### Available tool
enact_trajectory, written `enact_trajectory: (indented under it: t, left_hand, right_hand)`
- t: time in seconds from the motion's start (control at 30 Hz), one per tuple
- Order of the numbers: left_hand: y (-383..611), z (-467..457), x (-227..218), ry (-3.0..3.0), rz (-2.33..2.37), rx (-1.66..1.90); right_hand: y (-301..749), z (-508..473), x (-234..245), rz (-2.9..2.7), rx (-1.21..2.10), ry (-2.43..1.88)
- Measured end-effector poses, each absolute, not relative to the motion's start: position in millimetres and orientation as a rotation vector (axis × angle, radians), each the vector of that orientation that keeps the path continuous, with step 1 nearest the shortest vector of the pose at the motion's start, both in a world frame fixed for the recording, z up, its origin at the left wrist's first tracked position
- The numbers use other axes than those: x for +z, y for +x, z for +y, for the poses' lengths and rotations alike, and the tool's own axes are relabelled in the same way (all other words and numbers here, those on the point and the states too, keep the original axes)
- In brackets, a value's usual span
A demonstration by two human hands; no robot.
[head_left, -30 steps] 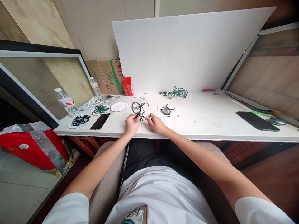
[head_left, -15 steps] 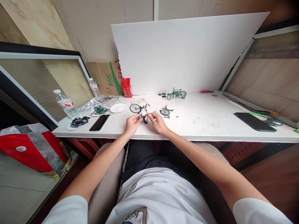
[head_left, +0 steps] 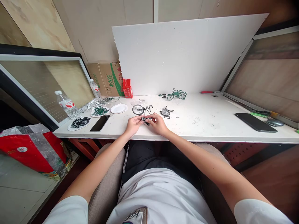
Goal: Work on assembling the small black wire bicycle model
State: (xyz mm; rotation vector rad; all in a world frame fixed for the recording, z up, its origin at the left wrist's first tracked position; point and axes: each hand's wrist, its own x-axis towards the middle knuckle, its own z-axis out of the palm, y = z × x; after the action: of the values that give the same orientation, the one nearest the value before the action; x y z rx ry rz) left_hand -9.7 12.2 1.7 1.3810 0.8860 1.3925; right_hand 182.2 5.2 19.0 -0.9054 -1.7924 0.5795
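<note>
— Bike model [head_left: 143, 112], black and half built: where is it sitting?

— Near the front edge of the table [head_left: 210, 124], at about 12 o'clock from the person's chest. Its one fitted wheel is pointing toward 10 o'clock, and the frame end is lying between the two hands.

— What is the left hand [head_left: 133, 124] doing?

— It is curling in, thumb and fingers pinching the frame from the 9 o'clock side.

— And the right hand [head_left: 158, 123]?

— It is closing from 3 o'clock, fingertips meeting the same end of the frame. It is probably pinching a tiny part against it, though the part is too small to make out.

— What is lying around them?

— A loose wheel [head_left: 165, 112] is resting just beside the right hand at 1 o'clock. A finished green bike [head_left: 177, 94] is standing farther back at 1 o'clock. At 10 o'clock a white plate [head_left: 119, 108] is sitting near a phone [head_left: 100, 123], with a water bottle [head_left: 66, 105] beyond at 9 o'clock. A second phone [head_left: 255, 122] is lying well apart at 3 o'clock.
</note>
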Motion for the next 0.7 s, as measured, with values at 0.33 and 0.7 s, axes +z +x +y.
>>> enact_trajectory:
  t: [0.33,0.7]
  left_hand:
    - [-8.2,13.6,0.3,1.397,0.896,1.402]
    - [-8.3,14.7,-1.4,1.409,0.899,1.400]
  right_hand:
    - [180.5,-0.5,24.6,-1.732,0.576,-0.936]
    - [181.2,1.0,22.2,-1.733,0.578,-0.920]
